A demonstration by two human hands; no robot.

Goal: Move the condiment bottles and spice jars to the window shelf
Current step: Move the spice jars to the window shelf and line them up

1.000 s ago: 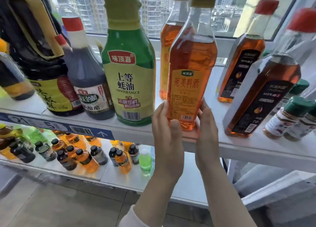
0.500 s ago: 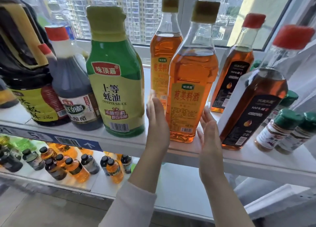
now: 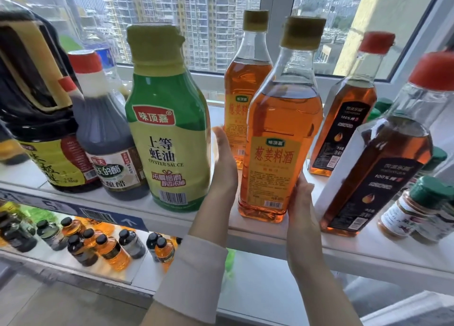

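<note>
1. At the far left of the window shelf (image 3: 368,252) stood a large dark soy sauce jug (image 3: 36,119) and, touching it, a dark vinegar bottle (image 3: 105,139), labels facing out, likely so they could be read.
2. Next stood the green oyster sauce bottle (image 3: 167,134), upright near the shelf's front edge.
3. The left hand (image 3: 222,163) sat in the gap beside it, fingers straight and spread flat, holding nothing; it seemed to guard the space.
4. The amber cooking wine bottle (image 3: 280,139) stood upright on the shelf near the front edge, in front of a matching bottle (image 3: 245,89).
5. The right hand (image 3: 303,212) lay against its lower right side, fingers loosely extended, steadying rather than gripping it.
6. Further right were 2 red-capped oil bottles (image 3: 344,119), then green-lidded spice jars (image 3: 417,210).
</note>
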